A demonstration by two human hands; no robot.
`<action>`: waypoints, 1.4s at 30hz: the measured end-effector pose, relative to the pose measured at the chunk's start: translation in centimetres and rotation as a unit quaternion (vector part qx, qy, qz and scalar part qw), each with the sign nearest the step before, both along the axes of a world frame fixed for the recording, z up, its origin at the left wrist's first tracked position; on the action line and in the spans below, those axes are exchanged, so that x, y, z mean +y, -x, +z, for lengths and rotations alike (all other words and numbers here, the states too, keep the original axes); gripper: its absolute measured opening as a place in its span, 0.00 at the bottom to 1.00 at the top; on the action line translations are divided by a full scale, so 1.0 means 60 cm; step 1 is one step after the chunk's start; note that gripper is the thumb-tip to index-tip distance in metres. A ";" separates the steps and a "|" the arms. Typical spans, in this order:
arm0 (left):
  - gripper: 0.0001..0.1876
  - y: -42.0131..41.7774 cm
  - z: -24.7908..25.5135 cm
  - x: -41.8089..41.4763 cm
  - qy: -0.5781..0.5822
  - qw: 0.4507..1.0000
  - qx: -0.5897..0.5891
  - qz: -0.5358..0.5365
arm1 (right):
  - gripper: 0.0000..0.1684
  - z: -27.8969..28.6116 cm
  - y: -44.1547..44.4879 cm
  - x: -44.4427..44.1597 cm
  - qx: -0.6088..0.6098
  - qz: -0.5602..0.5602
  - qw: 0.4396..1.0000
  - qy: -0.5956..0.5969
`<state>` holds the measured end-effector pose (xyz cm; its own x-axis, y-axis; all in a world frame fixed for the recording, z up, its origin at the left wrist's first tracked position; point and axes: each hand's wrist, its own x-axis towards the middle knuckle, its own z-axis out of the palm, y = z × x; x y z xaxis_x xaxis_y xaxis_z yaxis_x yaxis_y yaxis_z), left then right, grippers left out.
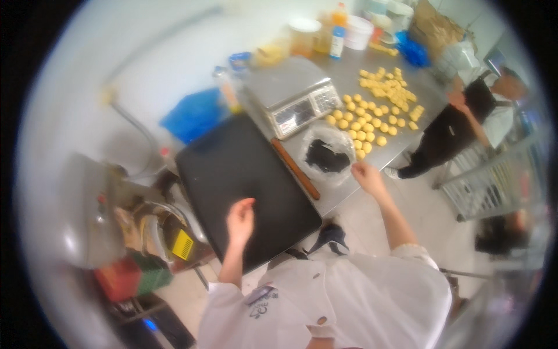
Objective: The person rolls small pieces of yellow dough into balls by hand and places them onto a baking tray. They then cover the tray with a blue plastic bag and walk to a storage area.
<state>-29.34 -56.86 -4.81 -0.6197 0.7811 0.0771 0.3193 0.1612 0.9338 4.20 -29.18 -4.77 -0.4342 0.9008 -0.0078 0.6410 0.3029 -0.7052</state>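
My left hand [240, 220] is above a black baking tray [244, 161], its fingers bent; blur hides whether anything is in them. At the table's front edge, my right hand [367, 178] has its fingers curled beside a clear plastic bag [310, 165]. Whether that hand holds something is hidden. A black mass [324, 156] fills the open bag. Behind the right hand lie many round yellow dough balls [361, 124], loose on the steel table [335, 198]. Cut yellow dough pieces [383, 85] are heaped farther back. A brown wooden rolling pin [296, 169] rests between tray and bag.
A digital scale [292, 96] stands behind the tray, near a blue plastic bag [194, 114]. Tubs [358, 32] and an orange bottle [338, 32] line the back. Another person [466, 111] stands at right by a grey rack [488, 179]. Machinery [89, 218] is at left.
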 end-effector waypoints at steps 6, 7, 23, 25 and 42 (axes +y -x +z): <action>0.10 -0.176 0.052 0.158 -0.019 0.994 -0.029 -0.108 | 0.20 -0.004 -0.044 0.128 -0.151 0.039 0.978 -0.135; 0.10 -0.199 0.042 0.185 -0.024 0.992 -0.045 -0.112 | 0.22 -0.039 -0.059 0.150 -0.146 0.079 0.971 -0.169; 0.10 -0.400 0.055 0.373 0.018 0.984 -0.170 -0.054 | 0.27 -0.089 -0.070 0.274 -0.084 0.462 0.811 -0.349; 0.11 -0.404 0.051 0.380 0.018 0.984 -0.168 -0.052 | 0.26 -0.083 -0.089 0.285 -0.062 0.500 0.779 -0.374; 0.09 -0.408 -0.060 0.613 0.021 0.888 0.429 -0.166 | 0.24 0.017 -0.214 0.298 0.417 0.081 0.813 0.398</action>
